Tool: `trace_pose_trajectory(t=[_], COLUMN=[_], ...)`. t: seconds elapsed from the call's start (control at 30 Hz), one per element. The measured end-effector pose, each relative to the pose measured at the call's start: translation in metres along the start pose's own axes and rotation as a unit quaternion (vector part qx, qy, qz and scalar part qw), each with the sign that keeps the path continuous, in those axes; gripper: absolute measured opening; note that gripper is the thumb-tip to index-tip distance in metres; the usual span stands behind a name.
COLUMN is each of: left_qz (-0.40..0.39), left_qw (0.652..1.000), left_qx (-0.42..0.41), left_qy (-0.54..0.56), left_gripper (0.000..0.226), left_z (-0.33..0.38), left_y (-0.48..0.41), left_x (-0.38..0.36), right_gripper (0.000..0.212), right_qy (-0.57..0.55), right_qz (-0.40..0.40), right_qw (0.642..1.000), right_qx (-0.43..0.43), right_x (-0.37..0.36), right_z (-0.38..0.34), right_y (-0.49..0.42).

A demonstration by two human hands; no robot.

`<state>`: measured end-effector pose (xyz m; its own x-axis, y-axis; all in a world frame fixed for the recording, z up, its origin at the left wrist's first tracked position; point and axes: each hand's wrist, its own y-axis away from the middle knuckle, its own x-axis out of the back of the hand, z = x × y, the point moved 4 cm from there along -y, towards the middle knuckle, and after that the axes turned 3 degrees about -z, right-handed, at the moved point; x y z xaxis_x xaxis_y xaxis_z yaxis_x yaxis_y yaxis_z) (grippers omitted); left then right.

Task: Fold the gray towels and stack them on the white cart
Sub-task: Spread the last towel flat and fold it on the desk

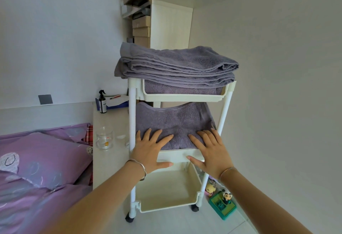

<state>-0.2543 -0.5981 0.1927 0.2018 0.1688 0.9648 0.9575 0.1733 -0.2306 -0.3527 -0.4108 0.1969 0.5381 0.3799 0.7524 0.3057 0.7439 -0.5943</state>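
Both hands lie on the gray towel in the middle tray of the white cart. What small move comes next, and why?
Probably lift the left hand and right hand away: the folded gray terry towel already lies flat inside the white plastic cart's middle tray, under open fingers.

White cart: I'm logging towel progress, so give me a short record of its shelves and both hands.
Top shelf: stack of towels, overhanging the rim
Middle shelf: one folded towel
Bottom shelf: no towel
Left hand: fingers flat on that folded towel
Right hand: fingers flat on the same folded towel
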Motion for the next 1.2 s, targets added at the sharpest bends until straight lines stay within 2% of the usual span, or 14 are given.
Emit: trace_pose_trajectory(t=[0.2, 0.37, 0.47, 0.6, 0.77, 0.83, 0.93, 1.2], left_qz=[0.005, 0.054, 0.074, 0.083, 0.055, 0.033, -0.007, -0.049], left_qw=[1.000, 0.990, 0.982, 0.961, 0.918, 0.897, 0.867, 0.803], left_qx=[-0.017, -0.021, -0.084, -0.182, -0.301, -0.350, -0.409, -0.520], left_qy=[0.016, 0.132, 0.151, 0.189, 0.253, 0.269, 0.283, 0.286], left_gripper=[0.079, 0.086, 0.090, 0.063, 0.074, 0.064, 0.060, 0.059], left_z=[0.009, 0.047, 0.081, 0.140, 0.228, 0.267, 0.319, 0.434], left_y=[0.005, 0.016, 0.021, 0.040, 0.104, 0.137, 0.189, 0.314], left_x=[0.007, 0.031, 0.044, 0.065, 0.076, 0.076, 0.074, 0.068], right_gripper=[0.057, 0.055, 0.060, 0.064, 0.048, 0.048, 0.049, 0.047], right_qy=[0.005, -0.018, -0.016, 0.002, 0.027, 0.047, 0.076, 0.124], right_qz=[-0.075, -0.077, -0.092, -0.061, -0.037, -0.039, -0.042, -0.032], right_qw=[0.997, 0.985, 0.964, 0.928, 0.853, 0.819, 0.766, 0.653], right_qx=[-0.035, -0.150, -0.250, -0.369, -0.519, -0.570, -0.637, -0.746], right_x=[0.015, 0.059, 0.096, 0.155, 0.223, 0.250, 0.288, 0.362], right_z=[-0.003, -0.006, 0.001, -0.001, -0.029, -0.047, -0.072, -0.127], right_y=[-0.003, 0.022, 0.055, 0.123, 0.238, 0.290, 0.361, 0.516])
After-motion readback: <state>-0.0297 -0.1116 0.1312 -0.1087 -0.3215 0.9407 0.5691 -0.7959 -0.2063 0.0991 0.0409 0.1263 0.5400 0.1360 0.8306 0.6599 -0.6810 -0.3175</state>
